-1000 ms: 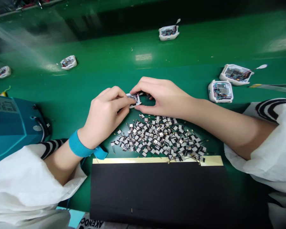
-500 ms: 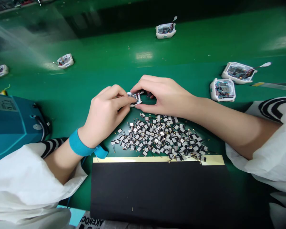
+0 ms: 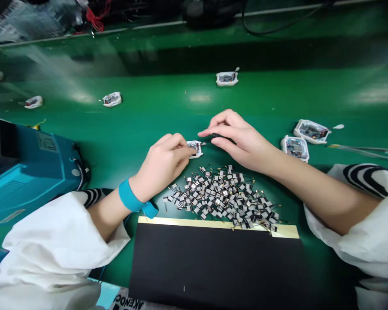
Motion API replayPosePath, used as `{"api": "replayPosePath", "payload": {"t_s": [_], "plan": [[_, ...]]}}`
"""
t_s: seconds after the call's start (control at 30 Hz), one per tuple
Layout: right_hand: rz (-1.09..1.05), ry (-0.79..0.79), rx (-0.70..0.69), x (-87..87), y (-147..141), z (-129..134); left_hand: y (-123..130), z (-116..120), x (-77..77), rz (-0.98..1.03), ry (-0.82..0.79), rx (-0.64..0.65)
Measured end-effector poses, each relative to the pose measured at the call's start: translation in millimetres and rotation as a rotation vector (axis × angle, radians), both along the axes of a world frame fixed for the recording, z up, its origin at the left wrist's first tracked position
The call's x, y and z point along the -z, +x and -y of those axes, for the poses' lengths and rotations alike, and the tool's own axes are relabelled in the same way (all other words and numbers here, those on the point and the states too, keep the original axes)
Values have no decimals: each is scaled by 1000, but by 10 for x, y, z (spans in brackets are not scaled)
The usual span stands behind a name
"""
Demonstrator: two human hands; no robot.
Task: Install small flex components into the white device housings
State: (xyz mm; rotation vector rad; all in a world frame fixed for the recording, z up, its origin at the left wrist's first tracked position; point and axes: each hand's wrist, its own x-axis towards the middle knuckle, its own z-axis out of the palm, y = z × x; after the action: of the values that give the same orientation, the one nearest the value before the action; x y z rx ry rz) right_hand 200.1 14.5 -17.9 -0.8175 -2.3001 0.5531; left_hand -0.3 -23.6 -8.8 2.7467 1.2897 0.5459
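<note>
In the head view, my left hand [image 3: 168, 159] has its fingers closed on a small white device housing [image 3: 198, 148], with a fingertip pressed onto the circuit board inside. A short wire with a pale tip sticks out at the housing's right side. My right hand [image 3: 237, 137] is just right of the housing and apart from it, index finger stretched towards it. A small black object [image 3: 216, 135] is held between its thumb and fingers; most of it is hidden. Just below both hands lies a pile of small square modules with short black leads [image 3: 223, 196].
Two open white housings [image 3: 295, 148] sit by my right forearm, near tweezers [image 3: 365, 150]. Further housings lie beyond, one at the back [image 3: 226, 79], others at left [image 3: 112, 99]. A blue machine [image 3: 39, 168] stands left. A black mat [image 3: 213, 262] with a yellow edge is in front.
My right hand has drawn away from the housing to the right. My left hand still holds the housing. The camera view has shifted, showing more of the table's back.
</note>
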Motion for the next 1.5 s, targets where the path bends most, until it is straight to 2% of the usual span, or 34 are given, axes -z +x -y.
{"api": "replayPosePath", "payload": {"t_s": [0.13, 0.27, 0.4, 0.6, 0.83, 1.5], "plan": [[-125, -62, 118, -81, -16, 45, -4, -3, 12, 9, 29, 25], [-174, -126, 129, -112, -62, 105, -1, -8, 24, 17, 44, 20], [-173, -91, 118, -109, -120, 154, -9, -6, 42, 33, 47, 23], [-299, -6, 124, -68, -219, 164, -13, 1, 57, 50, 35, 15], [-275, 98, 105, -40, -231, 149, -13, -4, 41, 48, 46, 25], [-223, 224, -1, 0, -237, 177, -3, -6, 41, 48, 46, 33]]}}
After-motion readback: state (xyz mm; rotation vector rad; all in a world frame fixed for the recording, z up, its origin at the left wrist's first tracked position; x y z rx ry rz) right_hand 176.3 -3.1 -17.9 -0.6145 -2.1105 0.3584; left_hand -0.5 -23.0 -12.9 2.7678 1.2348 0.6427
